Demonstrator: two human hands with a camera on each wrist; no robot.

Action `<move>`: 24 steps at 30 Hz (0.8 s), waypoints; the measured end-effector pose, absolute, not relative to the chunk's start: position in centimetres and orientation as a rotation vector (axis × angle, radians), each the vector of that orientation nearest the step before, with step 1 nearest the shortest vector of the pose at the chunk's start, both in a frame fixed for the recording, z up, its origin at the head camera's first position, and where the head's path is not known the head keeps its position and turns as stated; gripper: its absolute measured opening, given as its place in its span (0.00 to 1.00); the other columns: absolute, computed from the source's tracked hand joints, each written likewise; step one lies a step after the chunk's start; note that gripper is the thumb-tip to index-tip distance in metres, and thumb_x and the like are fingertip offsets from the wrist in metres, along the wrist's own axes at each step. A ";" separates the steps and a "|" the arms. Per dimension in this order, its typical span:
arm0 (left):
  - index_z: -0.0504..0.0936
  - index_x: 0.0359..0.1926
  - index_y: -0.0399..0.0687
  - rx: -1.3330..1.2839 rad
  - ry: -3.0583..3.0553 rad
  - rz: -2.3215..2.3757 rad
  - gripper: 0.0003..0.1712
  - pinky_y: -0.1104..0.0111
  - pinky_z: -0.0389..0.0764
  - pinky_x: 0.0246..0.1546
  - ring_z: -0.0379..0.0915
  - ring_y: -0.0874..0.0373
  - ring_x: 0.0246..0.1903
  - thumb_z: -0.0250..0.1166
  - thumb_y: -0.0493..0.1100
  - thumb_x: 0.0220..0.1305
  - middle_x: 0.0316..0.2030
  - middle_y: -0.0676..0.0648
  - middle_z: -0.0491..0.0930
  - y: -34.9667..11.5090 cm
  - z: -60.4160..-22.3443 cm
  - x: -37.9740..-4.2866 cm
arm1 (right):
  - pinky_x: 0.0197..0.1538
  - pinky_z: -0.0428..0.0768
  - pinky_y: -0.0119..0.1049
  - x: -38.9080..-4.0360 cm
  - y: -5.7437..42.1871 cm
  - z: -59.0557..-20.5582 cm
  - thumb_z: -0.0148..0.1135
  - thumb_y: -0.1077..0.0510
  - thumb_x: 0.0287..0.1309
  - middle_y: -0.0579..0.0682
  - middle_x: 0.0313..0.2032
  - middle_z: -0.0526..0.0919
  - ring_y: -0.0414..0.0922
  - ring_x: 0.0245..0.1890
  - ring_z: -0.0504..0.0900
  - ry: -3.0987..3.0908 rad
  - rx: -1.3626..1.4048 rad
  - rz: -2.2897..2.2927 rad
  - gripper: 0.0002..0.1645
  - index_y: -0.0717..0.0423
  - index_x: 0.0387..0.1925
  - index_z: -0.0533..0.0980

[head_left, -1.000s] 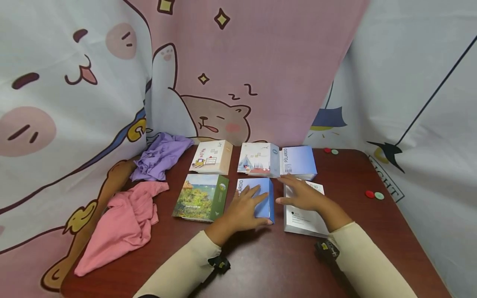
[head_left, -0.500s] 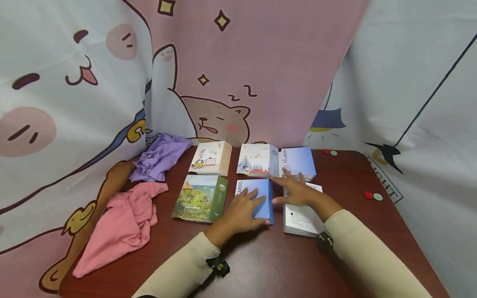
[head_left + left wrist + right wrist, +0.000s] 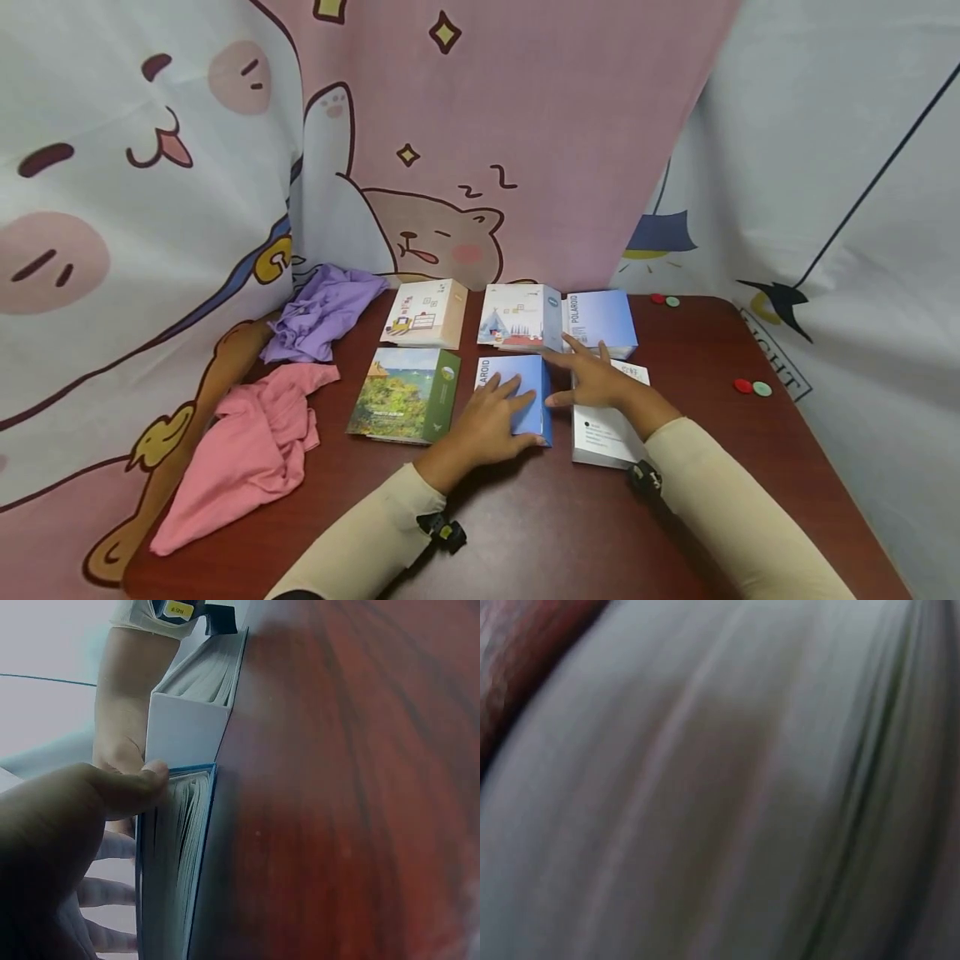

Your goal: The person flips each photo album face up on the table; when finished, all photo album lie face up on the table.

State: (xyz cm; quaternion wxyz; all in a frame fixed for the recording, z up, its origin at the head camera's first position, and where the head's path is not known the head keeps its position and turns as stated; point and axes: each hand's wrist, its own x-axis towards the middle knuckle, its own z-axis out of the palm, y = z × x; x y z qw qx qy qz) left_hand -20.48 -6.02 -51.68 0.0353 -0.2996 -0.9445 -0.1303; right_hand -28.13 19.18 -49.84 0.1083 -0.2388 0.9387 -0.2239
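Note:
In the head view a blue album marked POLAROID lies in the front row. My left hand rests on its cover with fingers spread, the thumb at the spine side. From the left wrist, the thumb touches the corner of that album, whose page edges face the camera. My right hand reaches over a white album, its fingertips and thumb beside the blue album's right edge. The right wrist view is filled by blurred page edges, with no fingers visible.
A green album with a landscape cover lies left. Behind stand a cream album, a white tent-patterned album and another blue album. Pink cloth and purple cloth lie at left; red and green discs at right.
My right hand has shifted a little left, from over the white album to the blue album's right edge. The left hand stays on the blue cover.

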 end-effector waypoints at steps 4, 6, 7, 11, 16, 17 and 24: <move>0.77 0.78 0.54 -0.944 -2.876 -0.467 0.45 0.38 0.72 0.77 0.66 0.25 0.77 0.70 0.71 0.70 0.79 0.36 0.71 -6.1 -51.7 -20.5 | 0.77 0.31 0.86 -28.3 19.6 -49.9 0.81 0.34 0.57 0.64 0.82 0.66 0.70 0.87 0.48 2.779 -0.726 -0.728 0.56 0.50 0.80 0.71; 0.76 0.78 0.52 -0.949 -2.861 -0.565 0.44 0.38 0.71 0.77 0.65 0.24 0.78 0.70 0.69 0.70 0.80 0.35 0.70 -6.3 -51.7 -20.4 | 0.78 0.32 0.85 -28.2 19.8 -49.8 0.82 0.35 0.56 0.66 0.82 0.65 0.71 0.87 0.50 2.789 -0.729 -0.761 0.55 0.49 0.80 0.72; 0.76 0.79 0.51 -0.951 -2.851 -0.626 0.44 0.38 0.71 0.77 0.64 0.24 0.78 0.70 0.68 0.71 0.80 0.35 0.69 -6.4 -51.7 -20.3 | 0.79 0.33 0.84 -28.1 19.9 -49.6 0.82 0.35 0.56 0.68 0.82 0.64 0.71 0.86 0.51 2.792 -0.730 -0.781 0.55 0.49 0.80 0.72; 0.72 0.81 0.48 -0.966 -2.781 -0.873 0.45 0.39 0.74 0.75 0.65 0.30 0.79 0.71 0.63 0.72 0.81 0.35 0.67 -6.9 -51.6 -20.2 | 0.82 0.41 0.79 -27.5 20.4 -48.8 0.83 0.37 0.56 0.67 0.82 0.65 0.70 0.85 0.58 2.770 -0.754 -0.881 0.55 0.46 0.81 0.71; 0.68 0.82 0.43 -1.032 -2.631 -1.166 0.46 0.42 0.77 0.73 0.67 0.36 0.79 0.75 0.53 0.71 0.80 0.34 0.66 -7.4 -51.7 -20.3 | 0.75 0.68 0.76 -26.4 20.9 -47.6 0.86 0.46 0.56 0.64 0.80 0.69 0.72 0.78 0.70 2.637 -0.836 -1.138 0.58 0.49 0.83 0.66; 0.67 0.83 0.42 -1.052 -2.595 -1.234 0.46 0.43 0.78 0.73 0.67 0.36 0.78 0.76 0.50 0.71 0.80 0.34 0.66 -7.4 -51.8 -20.4 | 0.74 0.70 0.76 -26.3 20.9 -47.5 0.86 0.48 0.56 0.64 0.81 0.69 0.72 0.77 0.71 2.604 -0.845 -1.187 0.59 0.49 0.84 0.65; 0.52 0.87 0.38 -1.214 -2.358 -1.737 0.51 0.46 0.73 0.77 0.60 0.35 0.82 0.71 0.36 0.74 0.84 0.32 0.55 -8.2 -52.5 -20.7 | 0.79 0.63 0.73 -25.2 19.9 -47.3 0.81 0.55 0.63 0.62 0.85 0.61 0.68 0.81 0.65 2.516 -0.889 -1.384 0.59 0.53 0.87 0.58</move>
